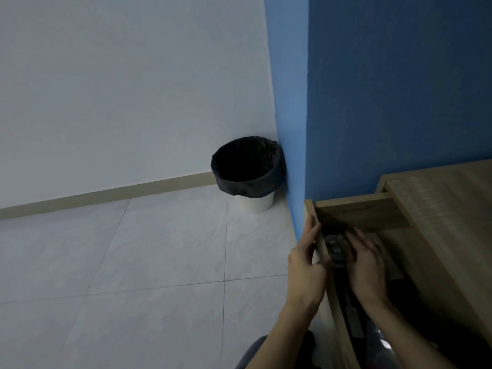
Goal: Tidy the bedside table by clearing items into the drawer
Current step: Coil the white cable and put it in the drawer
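Observation:
The wooden bedside table [439, 209] stands at the lower right against a blue wall. Its drawer [359, 211] is pulled out toward me. My left hand [306, 265] grips the drawer's front panel [320, 243] from outside, fingers wrapped over its top edge. Inside the drawer my right hand [368, 270] rests, palm down, beside a small clear round-topped object [334, 246]. Whether that hand grips anything is hidden. Dark items [351, 315] lie along the drawer's bottom, too dim to name.
A white waste bin [249, 174] with a black liner stands on the pale tiled floor [146, 262] at the corner of the blue wall [386, 89]. A white wall with a beige skirting runs behind it. My knee shows at the bottom edge.

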`<act>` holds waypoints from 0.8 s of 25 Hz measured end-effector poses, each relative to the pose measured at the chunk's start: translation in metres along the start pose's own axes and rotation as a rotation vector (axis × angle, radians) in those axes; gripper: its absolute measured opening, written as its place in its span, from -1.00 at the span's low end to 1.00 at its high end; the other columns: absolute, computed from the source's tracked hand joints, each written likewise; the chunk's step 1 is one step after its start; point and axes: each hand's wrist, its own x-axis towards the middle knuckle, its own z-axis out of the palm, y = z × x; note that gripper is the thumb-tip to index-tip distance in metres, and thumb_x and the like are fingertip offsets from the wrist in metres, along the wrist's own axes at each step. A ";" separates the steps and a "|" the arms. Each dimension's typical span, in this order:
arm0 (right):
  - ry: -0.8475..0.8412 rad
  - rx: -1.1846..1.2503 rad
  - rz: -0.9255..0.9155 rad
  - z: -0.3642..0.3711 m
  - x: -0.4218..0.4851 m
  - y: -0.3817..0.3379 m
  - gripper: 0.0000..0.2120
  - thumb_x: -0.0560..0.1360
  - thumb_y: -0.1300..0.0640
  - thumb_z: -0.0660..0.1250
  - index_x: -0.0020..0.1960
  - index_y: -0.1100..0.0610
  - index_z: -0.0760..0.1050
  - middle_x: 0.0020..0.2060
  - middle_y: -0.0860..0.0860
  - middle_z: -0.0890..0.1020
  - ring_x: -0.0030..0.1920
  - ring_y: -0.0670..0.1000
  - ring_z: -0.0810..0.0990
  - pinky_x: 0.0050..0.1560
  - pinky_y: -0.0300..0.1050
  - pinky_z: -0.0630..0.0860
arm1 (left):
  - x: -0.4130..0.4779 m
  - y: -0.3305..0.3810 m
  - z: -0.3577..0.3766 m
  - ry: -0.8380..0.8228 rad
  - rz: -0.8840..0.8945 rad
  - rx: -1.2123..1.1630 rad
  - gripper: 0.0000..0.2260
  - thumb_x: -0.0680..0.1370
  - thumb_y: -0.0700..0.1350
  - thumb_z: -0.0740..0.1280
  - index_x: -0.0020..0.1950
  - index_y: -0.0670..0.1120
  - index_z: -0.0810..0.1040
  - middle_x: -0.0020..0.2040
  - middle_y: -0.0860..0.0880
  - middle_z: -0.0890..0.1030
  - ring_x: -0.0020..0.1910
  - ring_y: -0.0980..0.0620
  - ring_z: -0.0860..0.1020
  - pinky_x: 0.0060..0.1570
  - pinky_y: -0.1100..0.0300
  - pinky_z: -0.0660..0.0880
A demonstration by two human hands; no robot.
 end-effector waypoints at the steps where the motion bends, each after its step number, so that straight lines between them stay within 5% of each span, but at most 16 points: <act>1: -0.086 -0.048 -0.062 0.005 -0.004 0.004 -0.60 0.48 0.27 0.27 0.31 0.30 0.41 0.32 0.19 0.44 0.34 0.22 0.40 0.36 0.12 0.30 | 0.000 0.000 0.000 -0.002 -0.003 0.001 -0.39 0.41 -0.39 0.24 0.42 0.00 0.39 0.49 0.21 0.27 0.47 0.20 0.23 0.44 0.01 0.28; 3: -0.192 -0.137 -0.162 0.013 -0.010 0.012 -0.51 0.48 0.15 0.20 0.36 0.32 0.33 0.35 0.15 0.38 0.35 0.23 0.40 0.38 0.16 0.28 | -0.001 -0.001 0.000 -0.004 -0.008 0.012 -0.40 0.42 -0.39 0.23 0.43 0.00 0.38 0.49 0.22 0.26 0.48 0.21 0.21 0.45 0.01 0.27; 7: -0.263 -0.196 -0.206 -0.006 -0.007 -0.001 -0.44 0.48 0.31 0.23 0.45 0.27 0.17 0.46 0.18 0.22 0.48 0.13 0.15 0.46 0.09 0.16 | -0.001 -0.002 0.003 0.004 0.011 0.003 -0.40 0.47 -0.39 0.21 0.46 0.02 0.33 0.52 0.20 0.15 0.50 0.16 0.17 0.46 0.04 0.25; 10: -0.075 -0.150 -0.281 -0.049 -0.009 -0.020 -0.53 0.49 0.32 0.15 0.40 0.27 0.30 0.42 0.17 0.32 0.44 0.14 0.26 0.43 -0.01 0.21 | 0.004 -0.005 0.011 0.030 -0.035 -0.045 -0.37 0.48 -0.37 0.20 0.47 0.12 0.29 0.53 0.13 0.10 0.49 0.01 0.26 0.40 -0.06 0.33; 12: 0.101 -0.138 -0.307 -0.085 -0.012 -0.022 -0.54 0.47 0.16 0.06 0.33 0.28 0.39 0.33 0.18 0.45 0.36 0.17 0.38 0.39 -0.11 0.25 | 0.010 -0.012 0.018 0.050 -0.050 -0.081 -0.32 0.41 -0.35 0.18 0.45 0.17 0.29 0.48 0.01 0.33 0.43 -0.02 0.36 0.39 -0.10 0.34; 15: 0.164 -0.277 -0.217 -0.128 -0.015 -0.003 -0.46 0.46 -0.04 0.05 0.32 0.24 0.40 0.34 0.17 0.45 0.37 0.21 0.36 0.31 0.27 0.31 | 0.013 -0.009 0.028 0.058 -0.125 -0.136 -0.27 0.32 -0.34 0.13 0.45 0.13 0.32 0.43 0.02 0.41 0.42 0.00 0.36 0.42 -0.07 0.31; 17: 0.106 -0.337 -0.092 -0.147 -0.020 0.014 -0.40 0.43 -0.11 0.09 0.33 0.23 0.40 0.37 0.16 0.42 0.40 0.19 0.33 0.29 0.35 0.26 | 0.008 0.008 0.034 0.057 -0.188 -0.187 -0.31 0.40 -0.40 0.12 0.47 0.08 0.29 0.47 0.05 0.35 0.41 0.03 0.35 0.43 0.03 0.30; 20: 0.062 -0.335 -0.129 -0.166 -0.034 0.049 -0.35 0.48 -0.20 -0.01 0.32 0.24 0.41 0.35 0.16 0.43 0.39 0.14 0.36 0.38 0.12 0.17 | 0.003 0.029 0.045 -0.014 -0.188 -0.275 -0.46 0.57 -0.37 0.11 0.53 -0.06 0.16 0.52 0.08 0.18 0.48 0.07 0.21 0.34 0.32 0.22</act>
